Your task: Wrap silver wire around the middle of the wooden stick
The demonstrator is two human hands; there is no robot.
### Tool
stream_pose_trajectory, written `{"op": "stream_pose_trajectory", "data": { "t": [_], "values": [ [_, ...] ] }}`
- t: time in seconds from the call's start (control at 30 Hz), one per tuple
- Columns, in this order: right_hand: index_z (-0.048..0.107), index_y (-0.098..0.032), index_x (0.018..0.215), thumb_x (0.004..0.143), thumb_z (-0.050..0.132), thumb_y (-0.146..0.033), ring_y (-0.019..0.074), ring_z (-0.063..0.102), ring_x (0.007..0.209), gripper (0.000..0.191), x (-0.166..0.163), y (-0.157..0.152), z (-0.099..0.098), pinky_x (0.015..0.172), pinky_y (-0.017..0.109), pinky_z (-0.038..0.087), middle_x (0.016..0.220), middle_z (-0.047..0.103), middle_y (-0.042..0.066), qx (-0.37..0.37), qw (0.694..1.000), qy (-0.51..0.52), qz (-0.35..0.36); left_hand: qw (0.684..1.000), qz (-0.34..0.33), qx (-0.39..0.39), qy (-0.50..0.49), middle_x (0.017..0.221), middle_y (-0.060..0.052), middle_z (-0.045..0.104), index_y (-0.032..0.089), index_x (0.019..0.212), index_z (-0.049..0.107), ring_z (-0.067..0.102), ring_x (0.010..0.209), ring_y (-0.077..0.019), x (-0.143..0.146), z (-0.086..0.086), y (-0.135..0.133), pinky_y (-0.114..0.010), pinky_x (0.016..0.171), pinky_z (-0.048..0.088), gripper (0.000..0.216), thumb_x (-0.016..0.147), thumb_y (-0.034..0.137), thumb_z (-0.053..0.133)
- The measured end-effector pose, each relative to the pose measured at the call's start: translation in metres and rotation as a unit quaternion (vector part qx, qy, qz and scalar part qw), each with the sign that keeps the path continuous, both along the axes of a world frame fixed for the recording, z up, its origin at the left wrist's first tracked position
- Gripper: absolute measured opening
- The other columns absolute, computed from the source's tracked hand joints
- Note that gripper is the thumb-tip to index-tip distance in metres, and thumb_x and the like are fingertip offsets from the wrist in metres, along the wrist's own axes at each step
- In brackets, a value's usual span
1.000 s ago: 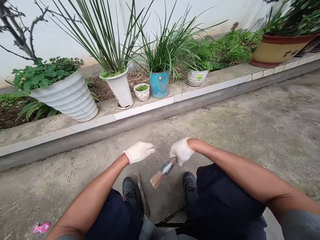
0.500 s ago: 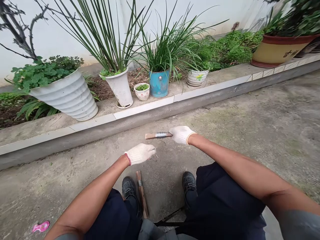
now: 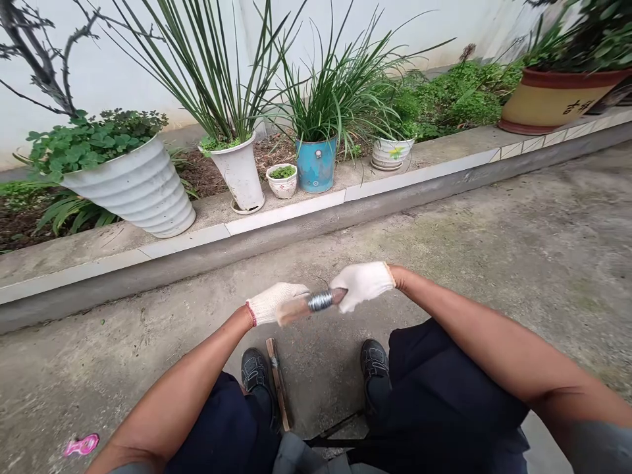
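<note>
My right hand [image 3: 364, 286], in a white knit glove, is closed around the dark right end of a short wooden stick [image 3: 293, 310]. Silvery wire [image 3: 320, 301] is wound in a tight coil around the stick, which is slightly blurred and tilted, its left end lower. My left hand [image 3: 274, 303], gloved too, is just behind the stick's left end, its fingers bent closed. The stick partly covers those fingers; a thin wire strand showed at them a moment ago. A second wooden stick [image 3: 280, 388], also wound with wire, lies on the ground beside my left shoe [image 3: 254, 372].
A concrete ledge [image 3: 286, 220] with a tiled edge runs across in front of me. On it stand a ribbed white pot [image 3: 143, 191], a tall white pot [image 3: 239, 174], a blue bucket [image 3: 316, 172] and other planters. A pink item [image 3: 83, 445] lies at lower left.
My right hand has brought the wound stick down toward me and tilted it, so its left end now overlaps my left hand. My left hand has barely moved.
</note>
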State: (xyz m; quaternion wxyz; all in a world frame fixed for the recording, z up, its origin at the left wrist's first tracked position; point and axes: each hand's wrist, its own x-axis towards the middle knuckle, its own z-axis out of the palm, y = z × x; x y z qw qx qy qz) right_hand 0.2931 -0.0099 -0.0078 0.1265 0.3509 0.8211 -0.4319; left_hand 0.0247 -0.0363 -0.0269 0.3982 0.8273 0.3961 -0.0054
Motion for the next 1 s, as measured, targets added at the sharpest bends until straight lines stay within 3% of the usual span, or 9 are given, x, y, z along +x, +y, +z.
{"op": "stream_pose_trajectory", "data": {
  "t": [0.1, 0.17, 0.3, 0.4, 0.53, 0.67, 0.77, 0.9, 1.0],
  "values": [
    [0.067, -0.021, 0.088, 0.077, 0.067, -0.042, 0.0121, 0.059, 0.065, 0.023, 0.001, 0.008, 0.003, 0.057, 0.022, 0.035, 0.076, 0.071, -0.002, 0.020, 0.989, 0.049, -0.140, 0.999, 0.046, 0.000, -0.003, 0.079, -0.002, 0.070, 0.019, 0.083, 0.064, 0.062, 0.069, -0.0153, 0.005, 0.004, -0.003, -0.026, 0.069, 0.045, 0.049, 0.106, 0.050, 0.034],
    [0.067, -0.021, 0.092, 0.081, 0.062, -0.042, 0.0142, 0.062, 0.069, 0.024, 0.000, 0.015, 0.000, 0.060, 0.023, 0.038, 0.078, 0.072, 0.000, 0.084, 0.972, 0.035, -0.215, 0.998, 0.064, 0.006, 0.002, 0.075, -0.001, 0.068, 0.020, 0.079, 0.062, 0.062, 0.067, -0.0150, 0.008, 0.006, -0.004, -0.026, 0.069, 0.045, 0.047, 0.105, 0.049, 0.035],
    [0.070, -0.022, 0.106, 0.089, 0.056, -0.042, 0.0241, 0.068, 0.082, 0.029, 0.000, 0.028, -0.009, 0.067, 0.030, 0.044, 0.092, 0.075, 0.009, 0.245, 0.931, -0.123, -0.242, 0.997, 0.058, -0.011, 0.041, 0.071, 0.001, 0.066, 0.020, 0.079, 0.059, 0.061, 0.061, -0.0140, 0.012, 0.007, -0.005, -0.026, 0.062, 0.042, 0.037, 0.102, 0.040, 0.038],
    [0.071, -0.022, 0.112, 0.086, 0.059, -0.026, 0.0281, 0.071, 0.084, 0.029, -0.002, 0.029, -0.015, 0.070, 0.034, 0.047, 0.097, 0.075, 0.014, 0.254, 0.919, -0.235, -0.189, 0.997, 0.039, -0.013, 0.062, 0.071, 0.001, 0.067, 0.021, 0.082, 0.061, 0.060, 0.060, -0.0142, 0.011, 0.007, -0.006, -0.026, 0.060, 0.040, 0.036, 0.102, 0.040, 0.038],
    [0.075, -0.020, 0.096, 0.069, 0.072, -0.014, 0.0267, 0.070, 0.077, 0.028, -0.009, 0.013, -0.021, 0.069, 0.035, 0.048, 0.085, 0.074, 0.011, 0.194, 0.931, -0.301, -0.068, 0.996, 0.013, 0.040, 0.076, 0.076, 0.000, 0.069, 0.022, 0.093, 0.069, 0.060, 0.066, -0.0159, 0.007, 0.011, -0.002, -0.025, 0.064, 0.040, 0.036, 0.103, 0.041, 0.040],
    [0.071, -0.020, 0.076, 0.066, 0.074, -0.024, 0.0195, 0.063, 0.067, 0.011, -0.013, -0.009, -0.015, 0.064, 0.030, 0.042, 0.067, 0.065, 0.002, 0.120, 0.969, -0.193, 0.097, 0.997, 0.012, 0.050, 0.064, 0.084, 0.001, 0.071, 0.023, 0.101, 0.073, 0.061, 0.071, -0.0151, 0.004, 0.014, 0.000, -0.024, 0.068, 0.042, 0.037, 0.103, 0.042, 0.041],
    [0.067, -0.021, 0.075, 0.071, 0.074, -0.035, 0.0135, 0.054, 0.060, 0.017, -0.013, -0.018, -0.003, 0.059, 0.026, 0.036, 0.060, 0.057, -0.004, 0.045, 0.986, -0.087, 0.135, 0.999, 0.021, 0.024, 0.043, 0.080, 0.002, 0.069, 0.024, 0.100, 0.073, 0.059, 0.069, -0.0143, 0.005, 0.012, -0.003, -0.024, 0.068, 0.042, 0.037, 0.103, 0.045, 0.043],
    [0.067, -0.020, 0.083, 0.076, 0.071, -0.044, 0.0101, 0.053, 0.060, 0.025, -0.014, -0.018, 0.012, 0.056, 0.023, 0.034, 0.068, 0.063, -0.005, 0.010, 1.000, 0.022, -0.013, 0.998, 0.046, -0.022, 0.022, 0.079, -0.001, 0.069, 0.020, 0.097, 0.070, 0.061, 0.068, -0.0158, 0.010, 0.009, -0.012, -0.025, 0.064, 0.044, 0.039, 0.102, 0.051, 0.046],
    [0.067, -0.021, 0.091, 0.080, 0.066, -0.044, 0.0104, 0.055, 0.062, 0.026, -0.016, -0.009, 0.012, 0.055, 0.022, 0.035, 0.077, 0.070, -0.003, 0.028, 0.986, 0.065, -0.150, 0.998, 0.062, -0.008, 0.007, 0.079, -0.002, 0.069, 0.019, 0.095, 0.067, 0.061, 0.066, -0.0159, 0.016, 0.010, -0.016, -0.026, 0.064, 0.044, 0.048, 0.106, 0.053, 0.035]
  ]
}}
